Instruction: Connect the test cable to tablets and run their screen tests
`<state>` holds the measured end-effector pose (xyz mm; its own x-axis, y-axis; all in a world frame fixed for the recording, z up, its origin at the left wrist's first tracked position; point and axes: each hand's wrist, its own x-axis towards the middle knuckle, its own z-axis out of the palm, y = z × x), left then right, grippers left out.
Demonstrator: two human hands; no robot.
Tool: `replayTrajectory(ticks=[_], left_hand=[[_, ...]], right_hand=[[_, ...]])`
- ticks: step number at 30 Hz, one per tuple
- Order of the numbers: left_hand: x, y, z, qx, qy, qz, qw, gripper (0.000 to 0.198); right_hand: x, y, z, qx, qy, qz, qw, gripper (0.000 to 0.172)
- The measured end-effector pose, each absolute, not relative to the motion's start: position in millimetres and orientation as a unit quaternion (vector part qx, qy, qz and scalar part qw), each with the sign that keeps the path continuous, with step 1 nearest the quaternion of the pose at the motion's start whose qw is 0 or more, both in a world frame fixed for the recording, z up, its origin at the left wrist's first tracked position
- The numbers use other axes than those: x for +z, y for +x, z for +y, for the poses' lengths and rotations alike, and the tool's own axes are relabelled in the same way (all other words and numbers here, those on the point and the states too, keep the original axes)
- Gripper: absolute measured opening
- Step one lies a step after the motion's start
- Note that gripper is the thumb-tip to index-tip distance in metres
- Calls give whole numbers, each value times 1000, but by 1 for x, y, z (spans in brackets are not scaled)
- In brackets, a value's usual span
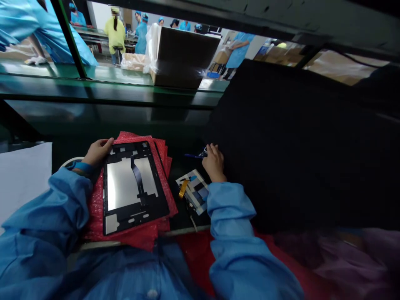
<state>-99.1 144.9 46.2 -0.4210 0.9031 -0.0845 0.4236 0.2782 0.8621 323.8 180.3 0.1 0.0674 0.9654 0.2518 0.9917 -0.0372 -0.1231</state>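
Observation:
A tablet screen assembly (131, 179) lies back side up on a stack of red bubble wrap bags (170, 200). It has a black frame, a silver back plate and a dark flex cable down the middle. At its upper left corner my left hand (98, 152) is closed, fingertips pinching the edge. My right hand (214, 162) is further right with curled fingers, at a small shiny item with a thin blue part (195, 156); what exactly it grips is hidden. Below that hand lies a flat pale piece with blue patches (195, 189) and an orange flex strip (183, 188).
A large black sheet or panel (296, 150) takes up the right side. White paper (25, 179) lies at the left, and a white ring (72, 161) shows behind my left wrist. Beyond a green ledge (125, 98) stand a cardboard box (184, 56) and several people in work clothes.

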Motion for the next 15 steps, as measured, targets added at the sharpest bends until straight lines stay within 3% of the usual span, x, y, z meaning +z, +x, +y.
replayTrajectory(ticks=[7, 11, 13, 15], left_hand=[[53, -97, 151, 365, 427, 733, 383, 47], [57, -97, 152, 383, 450, 732, 338, 42], [62, -96, 151, 395, 466, 725, 319, 40], [68, -96, 149, 403, 488, 707, 315, 39]], right_hand=[[36, 325, 173, -45, -679, -727, 95, 71], [64, 264, 108, -96, -557, -806, 179, 57], [64, 232, 64, -33, -462, -863, 203, 48], [55, 211, 26, 67, -415, -885, 202, 48]])
